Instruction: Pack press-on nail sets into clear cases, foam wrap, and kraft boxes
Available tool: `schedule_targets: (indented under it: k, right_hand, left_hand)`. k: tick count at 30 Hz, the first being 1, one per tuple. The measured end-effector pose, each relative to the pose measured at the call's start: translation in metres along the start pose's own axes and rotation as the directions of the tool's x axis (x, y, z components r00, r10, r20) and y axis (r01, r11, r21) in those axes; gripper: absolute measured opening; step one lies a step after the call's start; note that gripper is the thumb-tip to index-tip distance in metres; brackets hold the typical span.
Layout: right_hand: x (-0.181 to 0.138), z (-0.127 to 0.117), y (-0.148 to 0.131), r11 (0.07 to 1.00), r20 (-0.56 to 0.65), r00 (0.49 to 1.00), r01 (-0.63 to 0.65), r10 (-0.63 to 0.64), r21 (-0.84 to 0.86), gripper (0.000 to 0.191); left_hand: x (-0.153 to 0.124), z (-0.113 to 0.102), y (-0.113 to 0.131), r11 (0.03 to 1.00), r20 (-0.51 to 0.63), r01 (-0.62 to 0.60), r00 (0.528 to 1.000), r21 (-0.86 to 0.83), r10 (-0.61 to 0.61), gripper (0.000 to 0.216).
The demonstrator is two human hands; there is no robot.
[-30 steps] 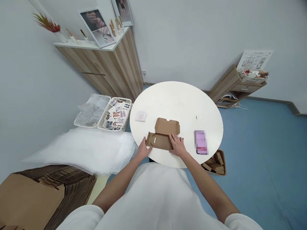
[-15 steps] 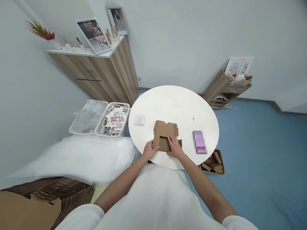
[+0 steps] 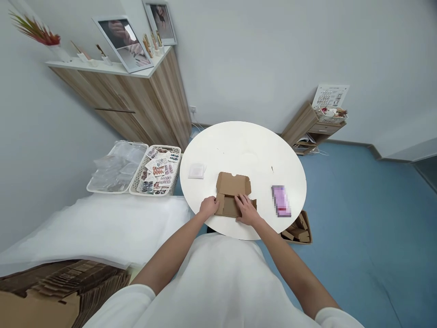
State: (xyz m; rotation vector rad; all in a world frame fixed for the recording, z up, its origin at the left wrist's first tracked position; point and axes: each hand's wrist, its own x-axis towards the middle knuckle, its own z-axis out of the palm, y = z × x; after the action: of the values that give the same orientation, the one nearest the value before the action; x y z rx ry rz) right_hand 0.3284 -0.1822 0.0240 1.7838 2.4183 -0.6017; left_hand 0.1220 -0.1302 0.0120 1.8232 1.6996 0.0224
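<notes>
A brown cardboard box lies partly folded on the round white table, its lid panel laid back away from me. My left hand is at the box's left side, with its fingers closed on the side flap there. Across the inner right part of the box rests my right hand, fingers stretched out and a little apart, touching the cardboard. A small right-hand flap sticks out beyond that hand. The palm sides of both hands are hidden.
On the white table are a clear packet and a pixelated purple item. Left stand a basket of nail sets and a tray of plastic bags. A carton of folded boxes sits below right.
My left hand has shifted from the box's front left corner up along its left side, and the left flap sits lower. The view has turned slightly right.
</notes>
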Motion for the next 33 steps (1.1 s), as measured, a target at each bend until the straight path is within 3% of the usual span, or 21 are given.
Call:
schedule_targets:
  k: [10,15,19,23,27,33]
  right_hand:
    - [0.0,-0.002,0.003,0.999,0.058,0.998,0.003,-0.006,0.044,0.11]
    - [-0.003,-0.003,0.002,0.995,0.043,0.999,0.002,-0.006,0.097,0.111]
    - [-0.004,0.0,0.002,0.993,0.023,1.0,0.004,-0.007,0.121,0.111]
    - [-0.002,0.002,0.0,0.992,0.022,1.0,0.015,-0.018,0.128,0.109]
    - [0.004,0.0,-0.007,0.991,0.029,0.999,0.039,-0.044,0.13,0.11]
    - [-0.001,-0.014,-0.004,0.966,-0.039,0.999,0.007,0.003,0.259,0.103]
  left_hand:
    - [-0.002,0.002,0.0,0.997,-0.002,0.009,1.0,0.071,-0.009,0.022]
    - [-0.012,0.001,-0.002,0.996,-0.005,-0.078,0.997,0.041,0.079,0.027]
    - [-0.025,-0.006,-0.009,0.968,-0.015,-0.247,0.969,-0.05,0.247,0.071]
    - [-0.024,-0.02,-0.008,0.932,0.161,-0.359,0.923,0.039,0.349,0.114]
    - [-0.012,-0.03,-0.001,0.925,0.287,-0.335,0.917,0.181,0.276,0.124]
    - [-0.005,-0.032,-0.002,0.913,0.312,-0.344,0.911,0.217,0.269,0.123]
